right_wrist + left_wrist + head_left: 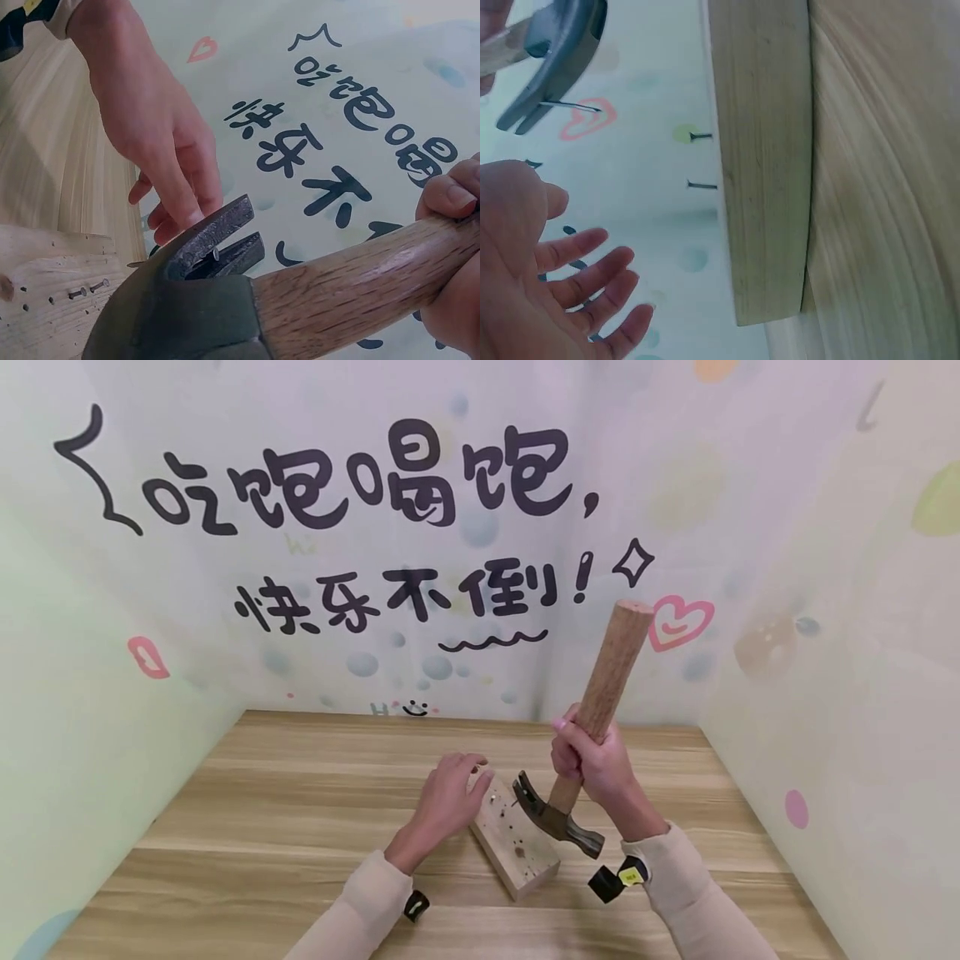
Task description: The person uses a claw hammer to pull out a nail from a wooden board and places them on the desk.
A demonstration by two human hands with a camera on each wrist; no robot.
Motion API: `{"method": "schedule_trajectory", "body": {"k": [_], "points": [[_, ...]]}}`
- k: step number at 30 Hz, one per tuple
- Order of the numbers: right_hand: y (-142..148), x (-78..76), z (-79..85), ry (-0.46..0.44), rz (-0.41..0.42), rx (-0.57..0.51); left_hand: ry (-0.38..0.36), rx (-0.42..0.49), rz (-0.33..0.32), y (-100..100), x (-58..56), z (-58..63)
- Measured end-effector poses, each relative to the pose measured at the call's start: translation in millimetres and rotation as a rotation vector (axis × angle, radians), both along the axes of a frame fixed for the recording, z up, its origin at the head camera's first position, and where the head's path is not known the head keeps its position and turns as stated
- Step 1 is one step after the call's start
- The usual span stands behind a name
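My right hand (597,758) grips the wooden handle (617,664) of a claw hammer, head down and handle tilted up. Its dark metal head (553,818) is raised over the right side of a pale wooden block (504,839). A loose nail (571,106) sits in the slot of the claw. Two other nails (100,285) stand partly out of the block's top, among several small holes. My left hand (450,793) hovers by the block's far end, fingers loosely spread and holding nothing in the left wrist view.
The block lies on a wood-grain table (300,827). Behind and beside the table hang pale printed walls (420,543) with black lettering. Dark straps with small devices (617,878) sit at both wrists, over light sleeves.
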State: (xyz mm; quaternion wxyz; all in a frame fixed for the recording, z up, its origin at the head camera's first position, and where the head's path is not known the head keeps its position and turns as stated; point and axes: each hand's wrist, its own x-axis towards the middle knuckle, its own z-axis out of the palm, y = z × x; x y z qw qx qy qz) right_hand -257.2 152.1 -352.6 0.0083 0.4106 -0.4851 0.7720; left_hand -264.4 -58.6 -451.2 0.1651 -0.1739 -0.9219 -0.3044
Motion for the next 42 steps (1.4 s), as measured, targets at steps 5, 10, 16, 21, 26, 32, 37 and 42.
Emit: {"method": "schedule_trajectory", "body": {"k": [5, 10, 16, 21, 26, 32, 37, 42], "points": [[1.4, 0.1, 3.1, 0.007, 0.017, -0.019, 0.018, 0.014, -0.132, -1.0, 10.2, 3.1], [0.4, 0.3, 6.0, 0.017, 0.028, -0.023, 0.042, 0.021, -0.273, -1.2, 16.9, 4.8], [-1.2, 0.5, 6.7, 0.024, 0.034, -0.025, 0.092, 0.021, -0.360, 0.3, 19.5, 4.0], [-2.6, 1.3, 5.8, 0.018, 0.049, -0.037, 0.162, 0.021, -0.407, 2.8, 18.8, 0.7], [-4.6, 1.9, 4.2, 0.018, 0.069, -0.050, 0.181, 0.028, -0.431, 4.3, 18.3, -2.5], [-5.8, 1.6, 0.9, 0.020, 0.083, -0.045, 0.186, 0.038, -0.435, 3.9, 19.6, -4.4], [-5.8, 2.8, -1.8, 0.010, 0.082, -0.033, 0.179, 0.065, -0.418, 1.8, 21.4, -3.3], [-4.9, 3.2, -6.7, -0.008, 0.071, -0.019, 0.190, 0.076, -0.375, -1.3, 21.7, -3.2]]}}
